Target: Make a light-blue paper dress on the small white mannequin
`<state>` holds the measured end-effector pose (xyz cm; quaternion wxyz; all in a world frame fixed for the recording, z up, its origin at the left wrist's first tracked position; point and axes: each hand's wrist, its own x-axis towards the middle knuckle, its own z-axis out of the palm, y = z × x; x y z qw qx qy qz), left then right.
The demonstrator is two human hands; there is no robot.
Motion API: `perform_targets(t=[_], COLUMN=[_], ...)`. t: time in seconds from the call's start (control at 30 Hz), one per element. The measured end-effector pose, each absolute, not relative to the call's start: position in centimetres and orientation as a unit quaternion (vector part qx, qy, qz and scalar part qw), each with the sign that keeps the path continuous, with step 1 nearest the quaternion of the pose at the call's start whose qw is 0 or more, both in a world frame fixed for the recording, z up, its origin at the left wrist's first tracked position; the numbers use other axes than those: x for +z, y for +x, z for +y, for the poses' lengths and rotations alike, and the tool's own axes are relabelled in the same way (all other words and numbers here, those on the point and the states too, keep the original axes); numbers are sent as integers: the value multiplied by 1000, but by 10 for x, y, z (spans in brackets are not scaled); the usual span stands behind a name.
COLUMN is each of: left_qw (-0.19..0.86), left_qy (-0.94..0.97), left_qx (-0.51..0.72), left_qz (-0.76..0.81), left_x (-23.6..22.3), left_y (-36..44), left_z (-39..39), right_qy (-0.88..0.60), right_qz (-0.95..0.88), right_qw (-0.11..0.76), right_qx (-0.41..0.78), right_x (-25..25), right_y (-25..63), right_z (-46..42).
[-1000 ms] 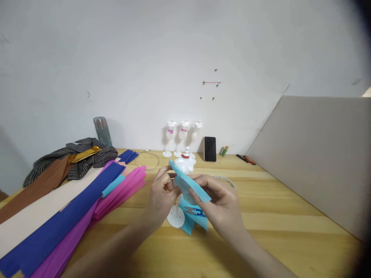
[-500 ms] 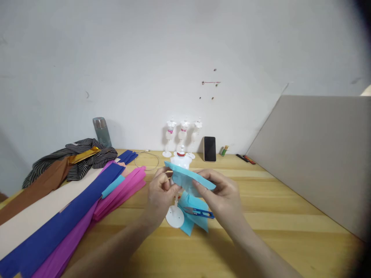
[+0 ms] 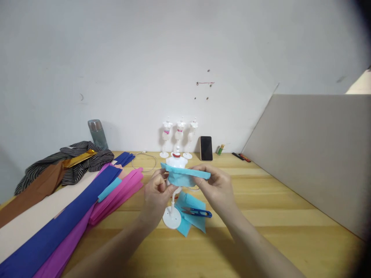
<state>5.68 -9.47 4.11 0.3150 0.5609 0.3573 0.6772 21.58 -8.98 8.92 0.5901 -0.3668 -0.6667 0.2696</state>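
A folded strip of light-blue crepe paper (image 3: 182,177) stretches between my hands, across the chest of a small white dress form (image 3: 176,161). My left hand (image 3: 158,193) pinches the strip's left end, close against the form. Fingers closed, my right hand (image 3: 217,189) grips the right end. The form stands upright on a round white base (image 3: 172,217) and has a red band at its neck; its waist is mostly hidden behind the paper and my hands. Beside the base lie more light-blue paper pieces (image 3: 199,224), with blue-handled thread snips (image 3: 197,212) on top.
Long coloured paper sheets (image 3: 60,220) and a striped cloth (image 3: 100,158) cover the table's left side, with a flask (image 3: 97,134) behind. Several things line the wall: three small dress forms (image 3: 179,135), a phone (image 3: 206,148), a little green bottle (image 3: 220,150) and pens (image 3: 242,156). A white panel (image 3: 319,154) bounds the right.
The right end of the blue strip has come down, so it lies more level and closer across the dress form. The whole view has shifted slightly.
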Motion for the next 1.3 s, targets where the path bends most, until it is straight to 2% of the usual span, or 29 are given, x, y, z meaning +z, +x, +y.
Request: perform_targets(t=[0.47,0.8,1.3], left_qw=[324,327,436], left_qy=[568,576,559], left_qx=[681,675,645], left_qz=[328,327,286], left_x=[45,42,37], left_y=[54,54,46], left_z=[-93,-93,-85], right_qy=[-352,-340,-348], right_qz=[-618,-620,-617], right_qw=[588,585,575], right_qx=[386,397,409], right_x=[98,95,94], right_y=[217,216,219], right_z=[-86,-81,-78])
